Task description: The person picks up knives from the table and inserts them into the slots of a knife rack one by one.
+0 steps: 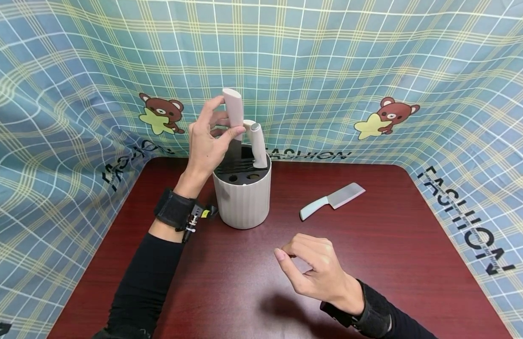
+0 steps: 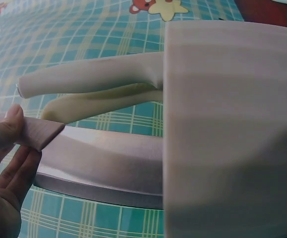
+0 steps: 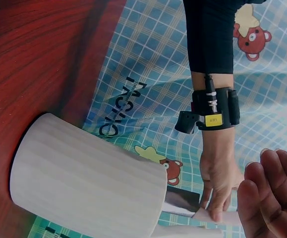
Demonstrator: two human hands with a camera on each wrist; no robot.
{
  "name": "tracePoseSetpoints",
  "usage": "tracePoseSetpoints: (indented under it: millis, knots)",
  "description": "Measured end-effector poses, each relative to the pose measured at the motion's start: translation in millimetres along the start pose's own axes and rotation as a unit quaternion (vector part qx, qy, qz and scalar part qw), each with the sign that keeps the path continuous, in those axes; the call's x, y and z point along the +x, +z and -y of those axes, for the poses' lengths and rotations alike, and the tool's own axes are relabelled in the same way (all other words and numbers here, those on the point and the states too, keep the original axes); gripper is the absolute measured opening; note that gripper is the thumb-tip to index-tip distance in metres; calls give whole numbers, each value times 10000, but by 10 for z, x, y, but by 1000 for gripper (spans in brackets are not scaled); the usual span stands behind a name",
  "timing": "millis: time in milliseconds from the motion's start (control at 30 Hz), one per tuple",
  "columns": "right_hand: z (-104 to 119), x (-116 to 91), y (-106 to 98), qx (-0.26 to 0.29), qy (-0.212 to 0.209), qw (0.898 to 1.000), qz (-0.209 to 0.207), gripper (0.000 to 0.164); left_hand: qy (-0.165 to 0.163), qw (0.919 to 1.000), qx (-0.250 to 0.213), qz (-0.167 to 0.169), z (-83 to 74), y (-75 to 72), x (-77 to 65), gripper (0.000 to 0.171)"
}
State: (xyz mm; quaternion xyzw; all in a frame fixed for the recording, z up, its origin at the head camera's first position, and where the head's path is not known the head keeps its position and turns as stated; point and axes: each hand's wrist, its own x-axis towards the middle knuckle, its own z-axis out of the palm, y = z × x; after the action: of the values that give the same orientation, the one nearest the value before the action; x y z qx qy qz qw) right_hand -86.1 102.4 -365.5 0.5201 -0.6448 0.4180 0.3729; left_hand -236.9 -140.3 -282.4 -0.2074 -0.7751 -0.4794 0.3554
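My left hand [image 1: 206, 143] pinches the pale handle [image 1: 233, 108] of a knife between thumb and fingers, above a ribbed off-white knife holder [image 1: 243, 205]. Its broad blade [image 2: 103, 163] is partly out of the holder; the lower end is hidden inside. Two other pale-handled knives stand in the holder, one white [image 2: 93, 74] and one cream [image 2: 98, 104] in the left wrist view. Above the table, to the holder's front right, my right hand [image 1: 316, 270] hovers with loosely curled fingers and holds nothing.
A small cleaver [image 1: 348, 195] with a pale mint handle lies flat on the dark red table [image 1: 227, 282], right of the holder. Slots and round holes mark the holder's black top. Checked cloth [image 1: 304, 61] with printed bears hangs around the table's back and sides.
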Motion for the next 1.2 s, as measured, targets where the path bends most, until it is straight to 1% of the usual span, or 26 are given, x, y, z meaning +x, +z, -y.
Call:
tracePoseSetpoints:
  millis: [233,567,933,1200]
  knots:
    - [-13,-19,-3,2,18,10000,22,22,-235,9997,18,108,53,17,-35,63]
    - [-5,-14,-7,-23,9,10000,3,23,-303,9992,159,201,111,52,-81,65]
    - [-5,-17,-11,-6,-6,10000,-15,23,-426,9988,-8,239,181,84,-137,65]
    - [-8,-22,-18,-25,6,10000,-26,23,-388,9989,27,277,220,103,-159,64]
